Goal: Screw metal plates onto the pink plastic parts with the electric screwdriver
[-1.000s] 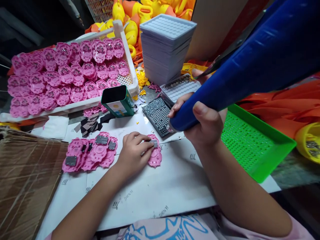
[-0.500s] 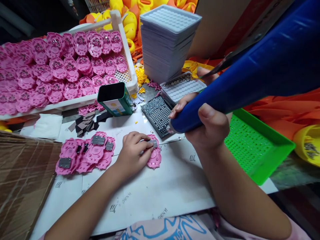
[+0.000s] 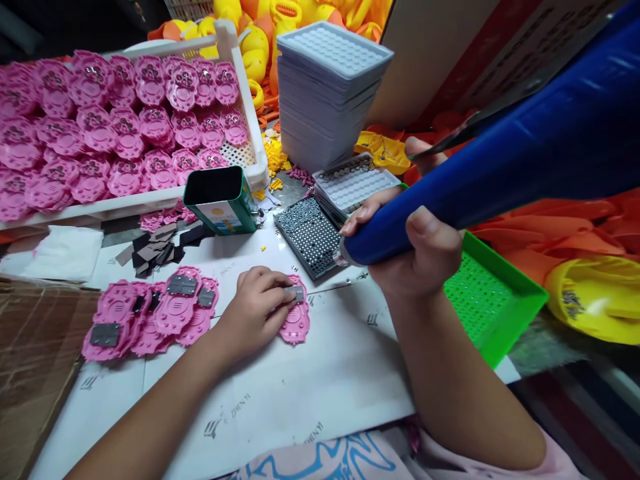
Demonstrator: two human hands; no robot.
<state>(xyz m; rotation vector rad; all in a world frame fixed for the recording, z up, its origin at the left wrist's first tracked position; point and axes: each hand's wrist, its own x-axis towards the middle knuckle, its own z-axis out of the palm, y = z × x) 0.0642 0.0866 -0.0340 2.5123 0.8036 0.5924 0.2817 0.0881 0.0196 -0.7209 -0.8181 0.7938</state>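
My left hand (image 3: 260, 301) rests on a pink plastic piece (image 3: 295, 325), its fingers bent over a small grey plate (image 3: 297, 293) near the piece's top. My right hand (image 3: 425, 250) is wrapped round a thick blue electric screwdriver (image 3: 480, 167), held slanted with its nose down and to the left. That nose is close to the lower right corner of a dark perforated tray (image 3: 313, 243), which has small screws piled at its far end. To the left of my left hand lie several overlapping pink pieces (image 3: 175, 313), some bearing grey plates.
Rows of pink pieces fill a white crate (image 3: 260, 157) at the back left. A green tin (image 3: 223, 203) stands before it, beside dark strips (image 3: 155, 250). White trays (image 3: 333, 100) are stacked high behind. A green basket (image 3: 515, 320) and yellow bowl (image 3: 600, 300) sit right; a cardboard box (image 3: 40, 360) left.
The view has shifted slightly, so the bench things appear further left. My left hand stays on the pink piece, and the screwdriver keeps nearly the same place in the picture.
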